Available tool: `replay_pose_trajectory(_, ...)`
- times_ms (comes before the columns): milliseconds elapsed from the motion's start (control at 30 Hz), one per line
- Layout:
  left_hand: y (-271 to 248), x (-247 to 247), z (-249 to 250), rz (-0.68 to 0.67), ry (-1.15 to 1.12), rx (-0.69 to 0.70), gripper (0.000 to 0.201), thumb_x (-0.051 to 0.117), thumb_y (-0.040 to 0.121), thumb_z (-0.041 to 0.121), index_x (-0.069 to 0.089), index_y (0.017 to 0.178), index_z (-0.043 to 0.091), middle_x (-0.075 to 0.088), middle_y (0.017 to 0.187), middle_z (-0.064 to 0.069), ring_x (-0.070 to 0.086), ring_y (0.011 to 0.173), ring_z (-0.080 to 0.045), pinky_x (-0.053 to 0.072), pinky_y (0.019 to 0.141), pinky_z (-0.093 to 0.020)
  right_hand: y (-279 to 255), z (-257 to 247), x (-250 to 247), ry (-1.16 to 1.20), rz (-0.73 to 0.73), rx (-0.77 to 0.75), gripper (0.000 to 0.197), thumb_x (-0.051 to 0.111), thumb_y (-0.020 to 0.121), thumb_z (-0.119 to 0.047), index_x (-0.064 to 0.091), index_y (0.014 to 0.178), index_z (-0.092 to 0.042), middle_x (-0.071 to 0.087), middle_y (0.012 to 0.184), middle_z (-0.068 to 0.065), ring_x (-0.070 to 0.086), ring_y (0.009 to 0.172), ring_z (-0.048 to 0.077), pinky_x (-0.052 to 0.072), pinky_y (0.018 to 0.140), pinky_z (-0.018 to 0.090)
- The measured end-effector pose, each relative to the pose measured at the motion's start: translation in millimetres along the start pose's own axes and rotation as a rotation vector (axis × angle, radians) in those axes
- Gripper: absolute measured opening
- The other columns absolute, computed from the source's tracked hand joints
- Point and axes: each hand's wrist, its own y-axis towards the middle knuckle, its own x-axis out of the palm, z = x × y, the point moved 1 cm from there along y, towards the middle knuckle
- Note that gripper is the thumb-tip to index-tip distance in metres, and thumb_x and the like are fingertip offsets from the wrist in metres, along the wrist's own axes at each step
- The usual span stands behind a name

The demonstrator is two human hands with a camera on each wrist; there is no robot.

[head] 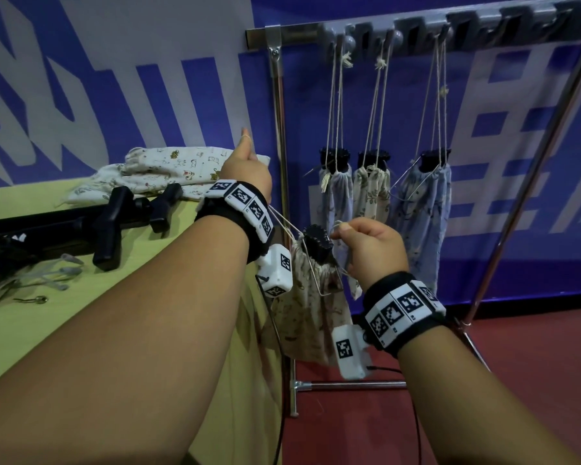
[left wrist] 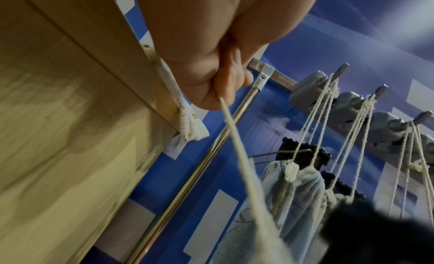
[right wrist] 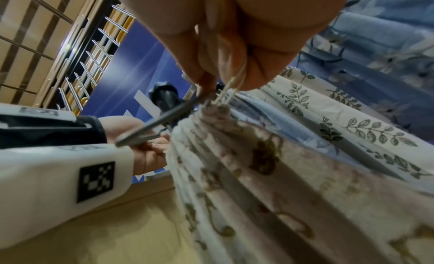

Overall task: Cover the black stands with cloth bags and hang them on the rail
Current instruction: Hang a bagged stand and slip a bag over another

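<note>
Three bagged stands are already hanging by their cords from the rail (head: 450, 28), up at one o'clock in the head view. Spare bags (head: 155, 172) and a bare black stand (head: 114, 223) are lying on the bench (head: 81, 330) at ten o'clock. At centre, between the hands and off the bench edge, a floral cloth bag (head: 311, 317) is dangling, the black stand's top (head: 317, 243) poking out of its gathered mouth. It is looking soft and limp, probably light, so the cords are the place to hold. The left hand (head: 247, 172) is pinching one drawstring (left wrist: 237, 147) and pulling it taut toward eleven o'clock, fingers curled. The right hand (head: 371, 250) is pinching the opposite cords (right wrist: 231, 88) at the neck.
</note>
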Motion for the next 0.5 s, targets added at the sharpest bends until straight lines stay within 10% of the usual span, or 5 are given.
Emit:
replay_pose_trajectory(67, -6.4, 2.7, 5.8, -0.018, -0.028, -0.116, 0.046, 0.051, 0.105, 0.048, 0.072, 0.120, 0.011, 0.053, 0.062, 0.000, 0.046, 0.045, -0.016, 0.044, 0.048, -0.026, -0.9, -2.5, -2.0, 0.036, -0.032, -0.011, 0.022, 0.067, 0.090, -0.036, 0.083, 0.083, -0.024, 0.077, 0.077, -0.005, 0.075, 0.087, 0.025, 0.062, 0.088, 0.057)
replay_pose_trajectory(133, -15.3, 6.6, 15.4, -0.073, -0.122, -0.220, 0.057, 0.051, 0.102, 0.060, 0.068, 0.091, 0.006, 0.058, 0.061, -0.002, 0.055, 0.042, -0.017, 0.054, 0.052, -0.028, -4.9, -8.1, -5.3, 0.093, -0.036, -0.031, 0.022, 0.065, 0.101, -0.024, 0.085, 0.092, -0.020, 0.063, 0.060, -0.008, 0.060, 0.056, 0.012, 0.052, 0.060, 0.037)
replay_pose_trajectory(233, -20.5, 12.4, 23.2, -0.127, -0.094, -0.273, 0.047, 0.055, 0.101, 0.058, 0.065, 0.108, 0.013, 0.067, 0.086, -0.002, 0.071, 0.066, -0.021, 0.061, 0.061, -0.035, -10.5, -16.6, -7.5, 0.165, -0.050, -0.029, 0.023, 0.061, 0.107, -0.018, 0.084, 0.106, -0.019, 0.043, 0.054, -0.005, 0.037, 0.047, 0.013, 0.035, 0.047, 0.026)
replay_pose_trajectory(400, -29.8, 13.7, 12.8, -0.151, 0.023, -0.051, 0.015, 0.066, 0.100, 0.021, 0.077, 0.107, 0.030, 0.068, 0.083, 0.002, 0.068, 0.071, -0.017, 0.065, 0.068, -0.036, -18.5, -35.7, -4.5, 0.248, -0.076, -0.021, 0.024, 0.059, 0.107, -0.018, 0.082, 0.112, -0.017, 0.053, 0.062, 0.009, 0.049, 0.048, 0.021, 0.046, 0.045, 0.026)
replay_pose_trajectory(500, -35.3, 15.7, 11.4, -0.194, 0.108, 0.015, 0.014, 0.079, 0.091, 0.028, 0.081, 0.101, 0.019, 0.064, 0.072, 0.000, 0.057, 0.057, -0.013, 0.059, 0.060, -0.028, -19.2, -43.0, -4.2, 0.303, -0.077, -0.019, 0.024, 0.058, 0.107, -0.015, 0.082, 0.111, -0.013, 0.060, 0.072, 0.016, 0.055, 0.052, 0.025, 0.054, 0.053, 0.031)
